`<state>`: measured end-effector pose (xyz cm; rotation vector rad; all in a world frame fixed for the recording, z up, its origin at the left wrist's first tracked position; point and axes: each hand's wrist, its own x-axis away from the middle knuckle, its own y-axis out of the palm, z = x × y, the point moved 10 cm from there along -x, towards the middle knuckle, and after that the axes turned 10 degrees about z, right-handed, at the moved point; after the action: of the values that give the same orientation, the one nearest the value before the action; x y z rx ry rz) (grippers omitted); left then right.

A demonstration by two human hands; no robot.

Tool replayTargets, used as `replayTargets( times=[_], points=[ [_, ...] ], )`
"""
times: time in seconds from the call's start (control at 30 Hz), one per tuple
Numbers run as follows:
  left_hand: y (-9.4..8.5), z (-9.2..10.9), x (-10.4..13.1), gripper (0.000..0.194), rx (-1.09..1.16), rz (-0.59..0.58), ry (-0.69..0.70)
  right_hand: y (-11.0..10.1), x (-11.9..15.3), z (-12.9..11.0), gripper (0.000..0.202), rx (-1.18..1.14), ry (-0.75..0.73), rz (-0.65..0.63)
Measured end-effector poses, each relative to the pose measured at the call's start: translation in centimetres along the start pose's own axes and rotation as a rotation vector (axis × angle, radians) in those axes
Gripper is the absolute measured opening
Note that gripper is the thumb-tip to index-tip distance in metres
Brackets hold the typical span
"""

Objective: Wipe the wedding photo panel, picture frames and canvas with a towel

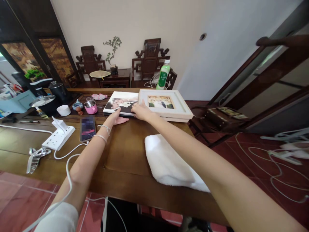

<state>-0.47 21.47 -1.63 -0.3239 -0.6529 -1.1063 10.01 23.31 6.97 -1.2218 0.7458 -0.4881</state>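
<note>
A photo album point(130, 94) with a wedding picture on its white cover lies near the table's far edge. My left hand point(117, 119) is at its front edge, thumb close to the cover and fingers stretched out flat along the front. With curled fingers, my right hand point(142, 111) grips the album near its front right corner; the fingertips' undersides are hidden. Directly right of the album, a pale picture frame point(182, 104) with a wedding photo lies flat on what looks like another pale frame or box. A folded white towel point(164, 161) lies below my right forearm.
A green bottle point(163, 74) stands behind the frame. Left are a phone point(88, 129) with a cable, a white power strip point(58, 134), a silver hair claw point(36, 158), a pink cup point(90, 107), a white cup point(63, 110) and a black pot point(45, 104).
</note>
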Motion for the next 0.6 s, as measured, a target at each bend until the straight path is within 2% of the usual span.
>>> replayTargets(
  times=[0.23, 0.43, 0.5, 0.6],
  points=[
    [-0.4, 0.2, 0.0, 0.057, -0.147, 0.023, 0.039, -0.6, 1.0, 0.3, 0.030, -0.050, 0.021, 0.010],
    [-1.3, 0.9, 0.1, 0.053, -0.364, 0.107, 0.159, -1.3, 2.1, 0.6, 0.037, -0.117, 0.076, 0.052],
    [-1.5, 1.2, 0.1, 0.053, -0.443, 0.130, 0.207, -2.1, 2.7, 2.1, 0.038, -0.146, 0.130, 0.077],
    [-1.3, 1.5, 0.4, 0.053, -0.573, 0.148, 0.277, -3.2, 4.5, 7.3, 0.038, -0.160, 0.325, 0.111]
  ],
)
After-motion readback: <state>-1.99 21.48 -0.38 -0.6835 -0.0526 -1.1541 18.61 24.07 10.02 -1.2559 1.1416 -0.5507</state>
